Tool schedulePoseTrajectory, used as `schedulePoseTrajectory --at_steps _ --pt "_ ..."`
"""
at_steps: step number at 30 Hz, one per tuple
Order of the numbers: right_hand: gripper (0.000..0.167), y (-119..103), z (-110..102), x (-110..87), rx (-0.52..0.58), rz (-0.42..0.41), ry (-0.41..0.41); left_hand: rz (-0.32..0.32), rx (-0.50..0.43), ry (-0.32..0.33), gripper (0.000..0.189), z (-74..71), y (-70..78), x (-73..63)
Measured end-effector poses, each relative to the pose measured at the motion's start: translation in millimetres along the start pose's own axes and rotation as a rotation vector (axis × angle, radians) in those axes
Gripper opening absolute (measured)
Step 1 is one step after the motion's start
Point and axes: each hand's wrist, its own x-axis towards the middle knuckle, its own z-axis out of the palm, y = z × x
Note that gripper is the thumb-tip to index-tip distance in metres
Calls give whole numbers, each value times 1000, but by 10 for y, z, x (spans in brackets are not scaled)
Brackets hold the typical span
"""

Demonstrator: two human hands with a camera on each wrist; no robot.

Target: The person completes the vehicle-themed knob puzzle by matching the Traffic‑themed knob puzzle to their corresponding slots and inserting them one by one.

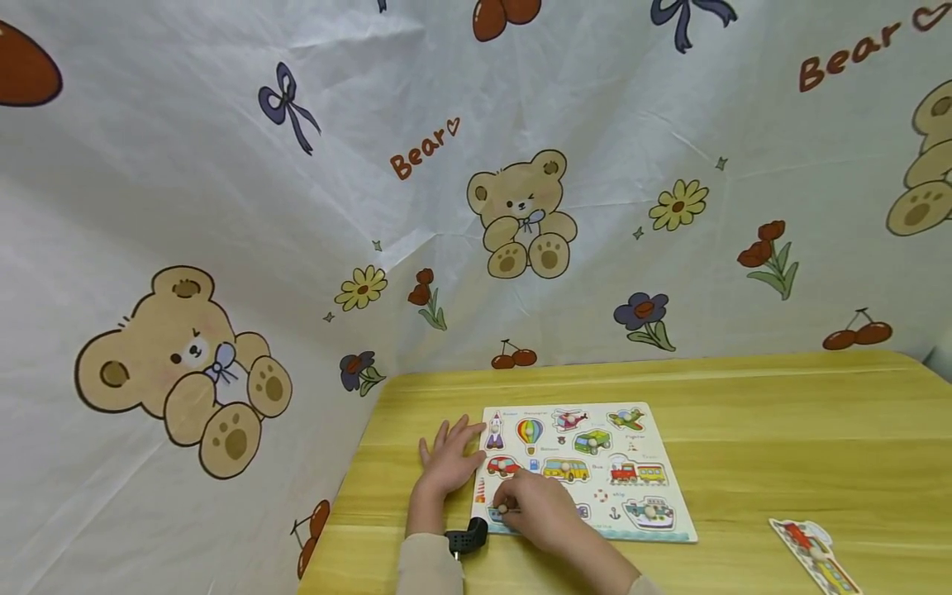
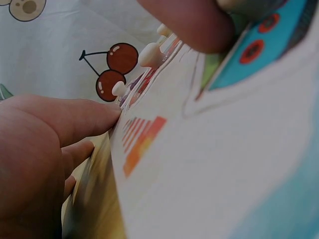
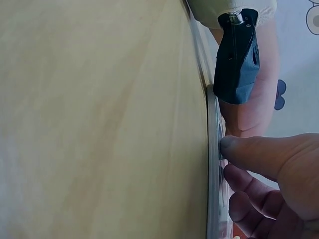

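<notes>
A white wooden knob puzzle board (image 1: 604,529) lies on the table. At its lower left corner my right hand (image 1: 546,511) pinches the small knob of a blue puzzle piece (image 2: 259,55). This piece has red round marks, and a strip of green shows beside it in the left wrist view; the fingers hide much of it. My left hand (image 1: 448,464) rests at the board's left edge with fingers spread, the thumb touching the rim. In the right wrist view my right thumb and fingertips (image 3: 228,144) are close to the board's edge.
Several knobbed pieces sit on the board, among them a balloon (image 1: 530,430), a bus (image 1: 565,470) and a ship (image 1: 649,512). A loose train piece (image 1: 816,555) lies on the wooden table (image 1: 759,446) to the right. A bear-print cloth (image 1: 320,223) hangs behind and at left.
</notes>
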Motion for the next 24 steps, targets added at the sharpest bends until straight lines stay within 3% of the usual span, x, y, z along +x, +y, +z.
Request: schedulePoseTrajectory --at_steps 14,24 --pt "19 11 -16 -62 -109 -51 32 1 7 1 46 4 20 3" --pt "18 63 -186 -245 -117 1 94 -13 17 1 47 -5 11 -8"
